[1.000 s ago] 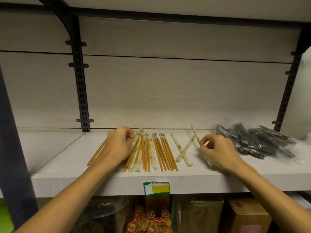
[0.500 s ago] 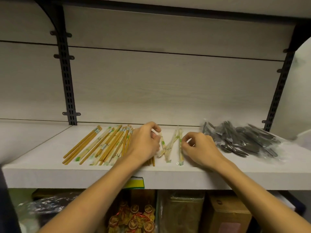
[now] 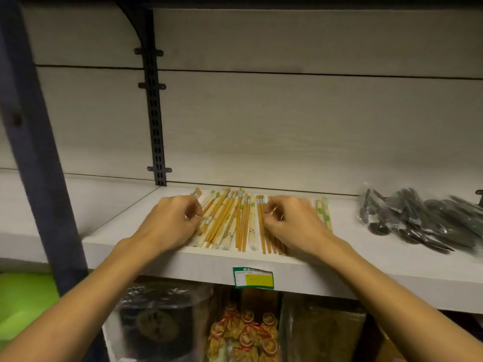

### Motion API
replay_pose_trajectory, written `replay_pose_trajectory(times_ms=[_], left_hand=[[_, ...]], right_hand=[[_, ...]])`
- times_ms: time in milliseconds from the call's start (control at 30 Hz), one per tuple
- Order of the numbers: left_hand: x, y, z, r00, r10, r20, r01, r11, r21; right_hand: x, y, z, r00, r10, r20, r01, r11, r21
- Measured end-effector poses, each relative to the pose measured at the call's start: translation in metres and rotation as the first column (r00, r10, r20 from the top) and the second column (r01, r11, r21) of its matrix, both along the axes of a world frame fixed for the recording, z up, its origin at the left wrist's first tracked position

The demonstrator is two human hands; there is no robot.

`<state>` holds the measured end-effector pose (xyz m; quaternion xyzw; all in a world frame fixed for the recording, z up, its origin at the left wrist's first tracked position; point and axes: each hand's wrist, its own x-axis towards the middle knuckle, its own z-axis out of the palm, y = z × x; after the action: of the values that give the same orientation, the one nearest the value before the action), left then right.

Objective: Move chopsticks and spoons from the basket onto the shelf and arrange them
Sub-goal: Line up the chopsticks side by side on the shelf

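Chopsticks (image 3: 230,220) on the shelf (image 3: 366,246) look light, stiff and roll-prone. Left hand (image 3: 171,220) and right hand (image 3: 292,222) rest curled on them; can't tell if pinching. Nudge mid-length.

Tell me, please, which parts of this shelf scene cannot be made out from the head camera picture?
- Head view: chopsticks under the left hand and right hand are hidden by the hands themselves.
- Bagged spoons: blurred behind crinkled plastic, the pile cut off by the right edge; no count possible.
- Price label on the shelf edge: print too small and blurred.
- The basket is not in view.
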<state>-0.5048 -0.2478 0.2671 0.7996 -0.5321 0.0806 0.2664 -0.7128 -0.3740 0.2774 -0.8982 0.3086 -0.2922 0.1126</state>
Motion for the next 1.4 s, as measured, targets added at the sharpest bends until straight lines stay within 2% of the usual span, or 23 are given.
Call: replay_pose_trajectory(times_ms=[100,233,400,533,633,733,833,1033,1167,1267,1400], left_hand=[[0.008,0.006,-0.001,0.996,-0.064,-0.065,0.068,0.996,0.054],[0.013,0.005,-0.002,0.989,-0.126,-0.074,0.129,0.991,0.036],[0.025,0.001,-0.002,0.98,-0.166,-0.105,0.168,0.986,0.01],[0.027,-0.003,-0.003,0.97,-0.229,-0.078,0.232,0.973,0.018],[0.032,-0.004,-0.004,0.982,-0.188,-0.032,0.186,0.981,-0.053],[0.04,-0.006,-0.005,0.991,-0.135,-0.006,0.135,0.991,0.01],[0.046,-0.01,-0.002,0.989,-0.114,-0.099,0.123,0.988,0.093],[0.043,-0.017,0.003,0.987,-0.101,-0.127,0.123,0.977,0.175],[0.04,-0.02,0.007,0.98,-0.132,-0.146,0.162,0.962,0.22],[0.039,-0.02,0.007,0.968,-0.153,-0.2,0.19,0.966,0.178],[0.03,-0.023,0.014,0.966,-0.151,-0.208,0.148,0.988,-0.032]], right_hand=[[0.021,0.006,-0.003,0.999,-0.005,-0.044,0.006,1.0,0.021],[0.035,0.013,-0.005,0.983,-0.017,-0.18,0.035,0.994,0.1],[0.036,0.017,0.0,0.967,-0.048,-0.25,0.078,0.991,0.11],[0.038,0.023,0.002,0.951,-0.097,-0.295,0.125,0.989,0.077],[0.04,0.024,0.001,0.943,-0.114,-0.313,0.142,0.988,0.066],[0.042,0.025,-0.001,0.951,-0.108,-0.291,0.13,0.99,0.057],[0.043,0.026,-0.003,0.963,-0.108,-0.247,0.122,0.992,0.039],[0.042,0.024,-0.009,0.988,-0.145,-0.046,0.146,0.989,0.031],[0.03,0.02,-0.007,0.991,-0.132,0.027,0.132,0.991,0.003],[0.019,0.02,-0.003,0.988,-0.13,0.082,0.134,0.99,-0.039],[-0.005,0.008,-0.003,0.972,-0.192,0.135,0.2,0.979,-0.044]])
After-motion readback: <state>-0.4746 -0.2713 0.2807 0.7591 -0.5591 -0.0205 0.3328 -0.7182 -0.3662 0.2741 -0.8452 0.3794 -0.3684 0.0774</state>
